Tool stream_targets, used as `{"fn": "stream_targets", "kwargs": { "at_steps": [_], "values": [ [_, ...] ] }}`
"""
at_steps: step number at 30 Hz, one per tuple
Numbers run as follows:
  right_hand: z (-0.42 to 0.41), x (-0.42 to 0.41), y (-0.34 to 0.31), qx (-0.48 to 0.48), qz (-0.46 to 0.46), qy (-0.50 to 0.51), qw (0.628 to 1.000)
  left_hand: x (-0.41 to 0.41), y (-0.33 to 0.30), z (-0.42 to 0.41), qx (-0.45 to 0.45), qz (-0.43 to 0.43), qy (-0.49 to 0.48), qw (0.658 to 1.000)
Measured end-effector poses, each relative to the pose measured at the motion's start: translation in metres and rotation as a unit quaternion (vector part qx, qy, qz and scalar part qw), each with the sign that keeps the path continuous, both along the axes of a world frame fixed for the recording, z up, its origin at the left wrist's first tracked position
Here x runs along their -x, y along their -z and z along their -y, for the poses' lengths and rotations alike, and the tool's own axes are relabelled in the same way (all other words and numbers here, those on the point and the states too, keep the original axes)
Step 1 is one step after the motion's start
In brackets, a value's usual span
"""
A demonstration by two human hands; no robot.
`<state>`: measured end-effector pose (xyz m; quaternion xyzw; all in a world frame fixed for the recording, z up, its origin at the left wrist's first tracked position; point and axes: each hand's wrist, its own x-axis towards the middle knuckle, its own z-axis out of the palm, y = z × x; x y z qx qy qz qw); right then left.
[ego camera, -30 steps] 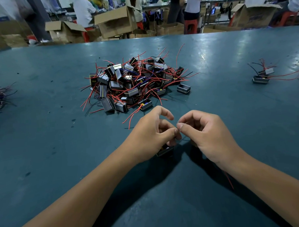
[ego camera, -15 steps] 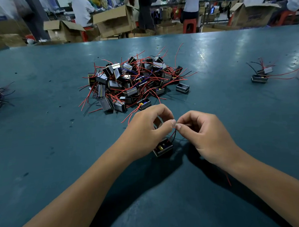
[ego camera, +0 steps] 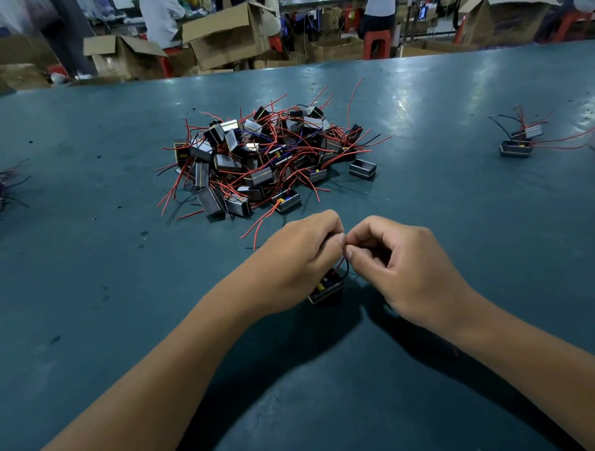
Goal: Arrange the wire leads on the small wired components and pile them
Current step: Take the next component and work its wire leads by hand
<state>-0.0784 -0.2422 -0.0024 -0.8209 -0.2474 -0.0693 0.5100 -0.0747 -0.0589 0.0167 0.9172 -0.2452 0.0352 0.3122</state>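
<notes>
The small wired component [ego camera: 326, 289] sits on the teal worktop [ego camera: 86, 268] directly below and slightly near of the spot where the two hands meet, tucked mostly under the left hand [ego camera: 301, 262], which is the closer of the two. Its wire leads [ego camera: 344, 266], one red and one dark, rise from its top up and to the right into the pinch point. The left hand's fingers are curled with thumb and forefinger closed on the leads; the right hand [ego camera: 407, 265] mirrors it, its fingers [ego camera: 350, 252] also narrowed to a pinch on the same leads, tip almost touching tip. So the leads run roughly upright, and any straightening pull would likely go up and away from the body. The big unsorted pile [ego camera: 269, 158] lies farther off, just left of centre; a smaller group [ego camera: 519, 140] lies well apart at the far right.
</notes>
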Motion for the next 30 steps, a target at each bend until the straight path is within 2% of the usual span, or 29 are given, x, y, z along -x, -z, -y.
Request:
{"fn": "stream_targets", "kwargs": {
  "at_steps": [7, 11, 13, 15, 18, 22, 30],
  "values": [
    [-0.001, 0.002, -0.001, 0.036, 0.033, 0.022, 0.999, 0.004, -0.005, 0.009, 0.083, -0.072, -0.066, 0.992],
    [0.0, 0.001, -0.002, 0.034, 0.037, 0.029, 0.998, 0.004, -0.005, 0.011, 0.161, -0.127, -0.1, 0.974],
    [0.003, -0.002, -0.002, 0.023, 0.026, 0.027, 0.999, 0.002, -0.008, 0.002, 0.152, -0.081, -0.071, 0.982],
    [0.004, -0.002, -0.002, 0.014, 0.012, 0.024, 1.0, 0.0, -0.012, -0.011, 0.103, 0.0, -0.022, 0.994],
    [0.005, -0.002, -0.002, 0.012, 0.002, 0.014, 1.0, -0.003, -0.013, -0.021, 0.027, 0.088, 0.037, 0.995],
    [0.005, -0.003, -0.002, 0.003, -0.019, -0.005, 1.0, -0.005, -0.011, -0.019, 0.025, 0.16, 0.067, 0.984],
    [0.007, -0.005, -0.001, -0.001, -0.035, -0.031, 0.999, -0.006, -0.013, -0.02, -0.022, 0.235, 0.09, 0.968]
  ]
}}
